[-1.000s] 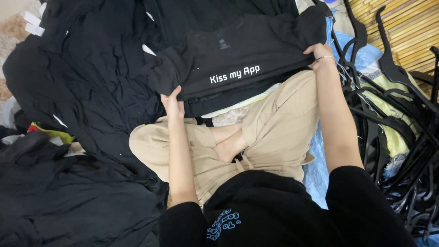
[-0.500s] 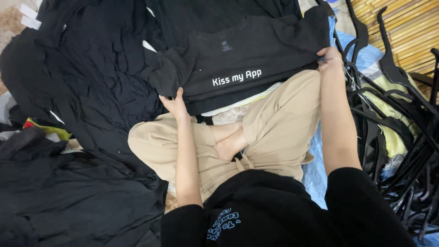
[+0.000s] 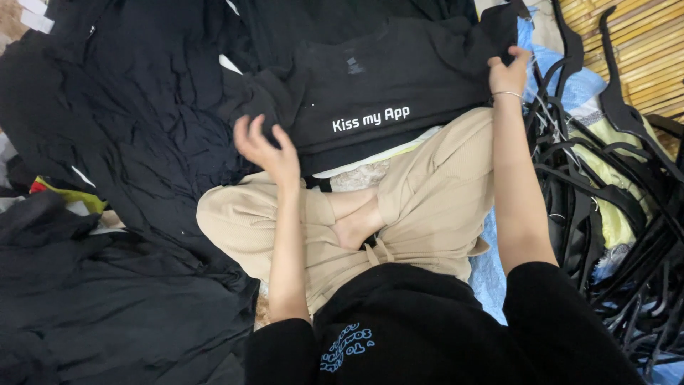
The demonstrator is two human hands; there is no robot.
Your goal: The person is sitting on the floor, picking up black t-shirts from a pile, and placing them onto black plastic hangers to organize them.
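A folded black T-shirt (image 3: 385, 78) with white lettering lies on a stack of folded clothes in front of my crossed legs in beige trousers (image 3: 427, 192). My left hand (image 3: 265, 146) hovers just off the shirt's near left corner, fingers spread, holding nothing. My right hand (image 3: 507, 71), with a thin bracelet at the wrist, rests on the shirt's right sleeve edge, fingers curled on the cloth.
Heaps of dark clothing (image 3: 121, 128) cover the floor to the left and behind. A tangle of black plastic hangers (image 3: 613, 185) lies at the right, over yellow fabric and a blue sheet (image 3: 491, 271). A bamboo mat (image 3: 641, 43) shows at the top right.
My left hand has let go of the shirt's lower left corner and lifted away with open fingers. My right hand has slid up along the shirt's right edge.
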